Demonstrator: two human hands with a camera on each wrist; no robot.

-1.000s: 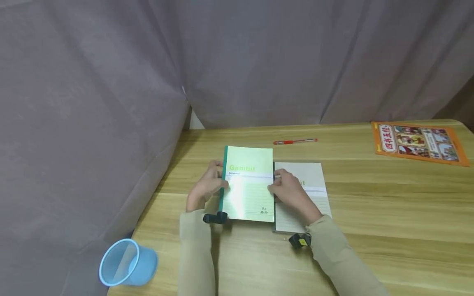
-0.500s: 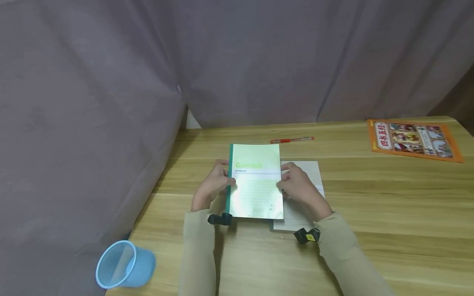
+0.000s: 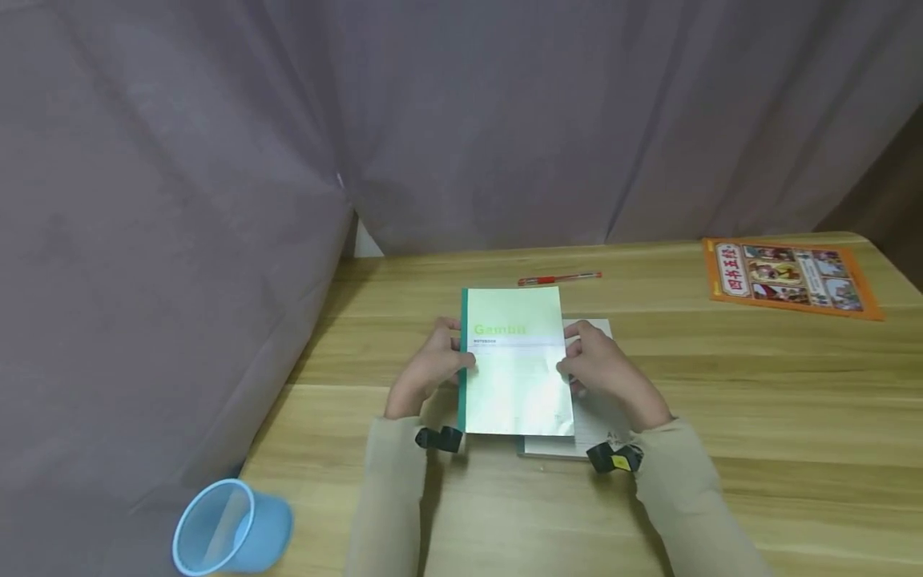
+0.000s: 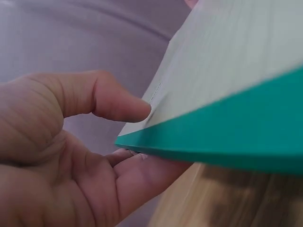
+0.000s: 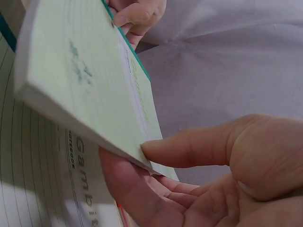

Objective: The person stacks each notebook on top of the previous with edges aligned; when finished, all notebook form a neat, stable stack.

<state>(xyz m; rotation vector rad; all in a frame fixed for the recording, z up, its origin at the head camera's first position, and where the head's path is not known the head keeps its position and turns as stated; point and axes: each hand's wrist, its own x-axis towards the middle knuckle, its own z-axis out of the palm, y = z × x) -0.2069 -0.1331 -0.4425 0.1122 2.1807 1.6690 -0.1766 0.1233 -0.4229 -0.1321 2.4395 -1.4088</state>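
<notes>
A pale green notebook (image 3: 515, 385) with a dark green spine is held between both hands. My left hand (image 3: 430, 367) grips the spine edge, thumb on the cover and fingers underneath, as the left wrist view shows. At the opposite edge my right hand (image 3: 604, 370) pinches the notebook between thumb and fingers. Below it lies a second, whiter notebook (image 3: 594, 413), partly covered in the head view. The right wrist view shows a gap between the held notebook (image 5: 94, 94) and the lower notebook (image 5: 28, 156), whose cover reads "Gambit".
A red pen (image 3: 559, 279) lies behind the notebooks. At the back right is an orange picture-covered booklet (image 3: 792, 276). A blue bin (image 3: 270, 533) stands at the front left corner. Grey curtain (image 3: 476, 120) hangs along the back and left of the wooden table (image 3: 757, 385).
Both hands have carried the pale green notebook to the right, so it now overlaps more of the whiter notebook. The camera view has also shifted slightly.
</notes>
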